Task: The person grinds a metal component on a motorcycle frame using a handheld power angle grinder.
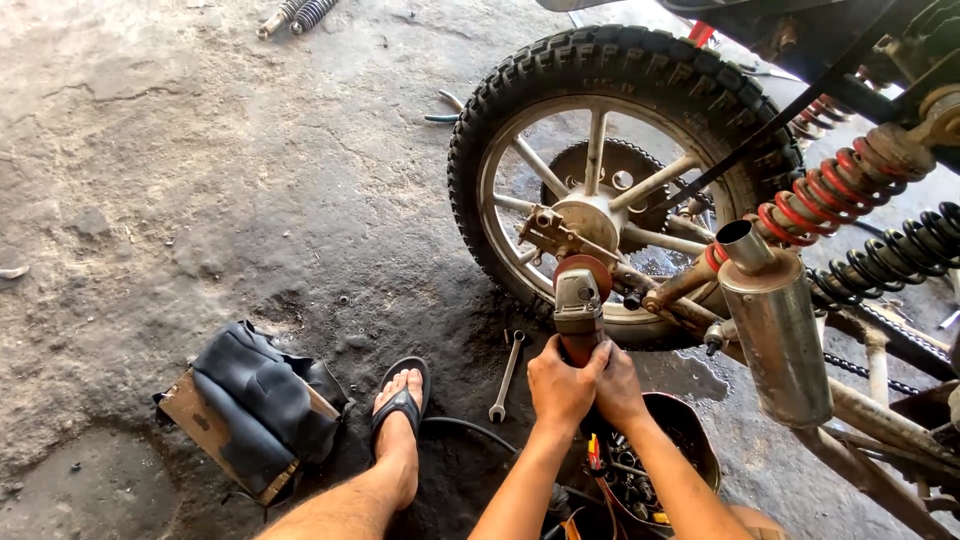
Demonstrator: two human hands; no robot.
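Note:
Both my hands grip the body of an angle grinder (579,305): my left hand (560,385) wraps it from the left, my right hand (618,385) from the right. Its reddish disc (583,266) sits against the hub (585,225) of a motorcycle's rear wheel (610,70), close to the axle and a rusty bracket. The wheel has a knobby tyre and silver spokes.
A spanner (506,377) lies on the stained concrete just left of my hands. A silver exhaust (775,330), a red shock spring (835,190) and a black spring (900,255) crowd the right. Below my hands sits a bowl of small tools (690,440). My sandalled foot (400,410) and a padded seat block (255,405) are lower left.

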